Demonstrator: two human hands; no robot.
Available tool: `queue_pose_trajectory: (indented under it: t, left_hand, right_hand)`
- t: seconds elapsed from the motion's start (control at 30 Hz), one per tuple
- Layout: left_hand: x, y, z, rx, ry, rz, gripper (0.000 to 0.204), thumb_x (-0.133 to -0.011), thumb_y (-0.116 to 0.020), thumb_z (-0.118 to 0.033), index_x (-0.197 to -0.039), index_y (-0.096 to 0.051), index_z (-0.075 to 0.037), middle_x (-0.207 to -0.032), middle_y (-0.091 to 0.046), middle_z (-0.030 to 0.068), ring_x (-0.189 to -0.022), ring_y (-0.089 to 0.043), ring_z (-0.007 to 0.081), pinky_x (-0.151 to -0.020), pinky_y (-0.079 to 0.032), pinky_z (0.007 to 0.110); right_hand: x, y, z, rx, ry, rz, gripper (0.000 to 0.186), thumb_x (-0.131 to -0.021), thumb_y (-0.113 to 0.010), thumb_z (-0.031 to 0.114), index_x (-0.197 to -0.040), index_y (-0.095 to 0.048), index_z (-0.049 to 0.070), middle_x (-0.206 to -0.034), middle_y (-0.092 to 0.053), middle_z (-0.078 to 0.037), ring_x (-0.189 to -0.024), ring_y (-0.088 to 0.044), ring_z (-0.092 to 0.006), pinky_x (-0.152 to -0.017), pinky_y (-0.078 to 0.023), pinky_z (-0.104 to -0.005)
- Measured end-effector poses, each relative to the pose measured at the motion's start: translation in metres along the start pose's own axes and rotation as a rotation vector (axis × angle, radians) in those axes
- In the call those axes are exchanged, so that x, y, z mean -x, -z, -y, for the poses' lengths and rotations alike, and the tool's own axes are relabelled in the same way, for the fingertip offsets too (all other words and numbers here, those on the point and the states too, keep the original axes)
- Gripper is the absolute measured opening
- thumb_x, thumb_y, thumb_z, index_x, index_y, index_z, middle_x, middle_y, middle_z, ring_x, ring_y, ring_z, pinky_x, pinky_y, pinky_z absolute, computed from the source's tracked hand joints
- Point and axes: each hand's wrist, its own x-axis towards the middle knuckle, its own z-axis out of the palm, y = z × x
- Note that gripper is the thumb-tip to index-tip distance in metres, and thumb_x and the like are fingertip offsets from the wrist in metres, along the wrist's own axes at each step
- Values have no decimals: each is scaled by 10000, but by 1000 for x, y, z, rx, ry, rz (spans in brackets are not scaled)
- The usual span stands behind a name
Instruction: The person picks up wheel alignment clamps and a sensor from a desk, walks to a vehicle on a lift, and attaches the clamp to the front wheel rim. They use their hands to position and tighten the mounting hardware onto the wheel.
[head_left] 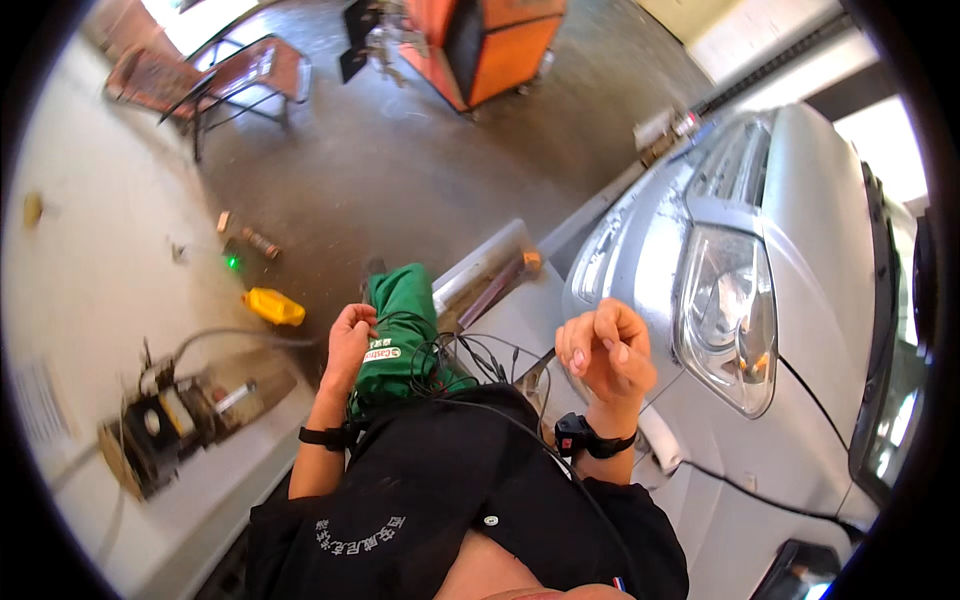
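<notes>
My left hand (350,343) is beside green cloth (402,340) over my leg, its fingers bent together. Thin black cables (470,358) lie in loops on and beside the cloth, and one strand runs close to those fingertips. Whether the fingers hold it, I cannot tell. Raised in front of the silver car (650,270), my right hand (610,350) has its fingers loosely curled and apart, with nothing visible in them. The headlight (728,318) is just to its right. A white rounded piece (660,438) with a black cable sits by my right wrist.
A yellow bottle (274,306) lies on the floor at left. A motor-like machine (170,425) stands on the pale ledge (240,490). Farther off are a folding chair (250,75) and an orange cabinet (510,50) on casters. A long pale box (480,265) lies ahead.
</notes>
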Motion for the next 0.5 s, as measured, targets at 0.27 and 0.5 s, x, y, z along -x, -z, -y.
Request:
queue_pose_trajectory:
  t: [0.27,0.5]
  left_hand:
    - [-218,-38,-69,-199,143,271,240,-836,-395,39,-896,-616,-31,-687,-507,-4,-541,-448,87,-495,-374,238]
    - [-378,-49,-166,-286,266,424,235,-817,-394,27,-872,-615,-33,-678,-521,3,-526,-448,90,-480,-361,249]
  right_hand:
    - [-101,91,-41,113,113,-543,288,-895,-738,247,-816,-515,82,-792,-642,-127,-688,-575,-169,-621,-463,-285]
    - [-267,97,-41,108,65,-800,198,-935,-701,199,-869,-569,68,-816,-653,-106,-715,-592,-167,-671,-479,-277]
